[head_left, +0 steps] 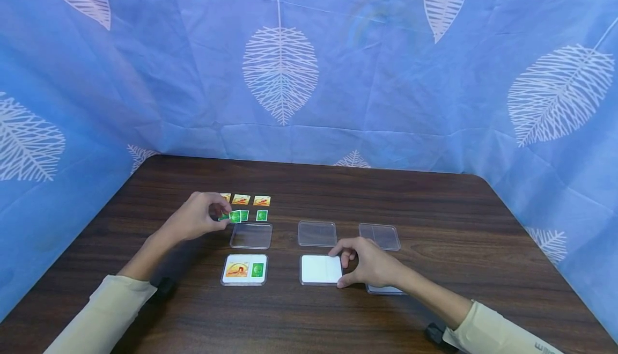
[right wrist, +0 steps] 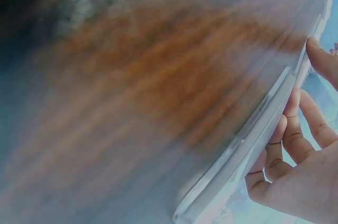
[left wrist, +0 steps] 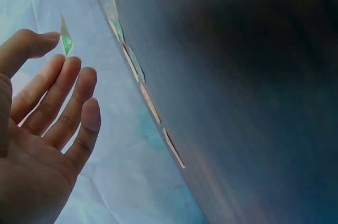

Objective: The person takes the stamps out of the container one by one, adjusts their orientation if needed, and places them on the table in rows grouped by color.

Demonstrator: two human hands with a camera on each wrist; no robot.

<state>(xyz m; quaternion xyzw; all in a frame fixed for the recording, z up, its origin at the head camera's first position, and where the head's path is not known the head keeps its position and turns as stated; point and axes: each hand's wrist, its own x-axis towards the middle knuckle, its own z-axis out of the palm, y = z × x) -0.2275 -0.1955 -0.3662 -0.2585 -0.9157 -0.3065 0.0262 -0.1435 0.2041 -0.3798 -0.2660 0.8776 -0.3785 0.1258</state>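
Note:
Between thumb and index finger, my left hand [head_left: 197, 217] pinches a small green sticker [head_left: 235, 216]; the left wrist view shows this sticker [left wrist: 66, 44] bent at the fingertips. Behind that hand lie a row of orange stickers [head_left: 262, 200] and a row of green ones [head_left: 262, 215], partly hidden by the fingers. My right hand [head_left: 372, 263] grips the right edge of a clear plastic case [head_left: 321, 284] with a blank white card [head_left: 318, 268], thumb at the near corner and index finger at the far one. To its left, another case [head_left: 244, 284] bears an orange and a green sticker.
Three clear lids [head_left: 251, 236] lie in a row beyond the cases. A third white case [head_left: 386, 290] sits partly hidden beneath the right hand and forearm. The dark wooden table [head_left: 463, 225] meets a blue leaf-print cloth [head_left: 338, 91] at its far edge.

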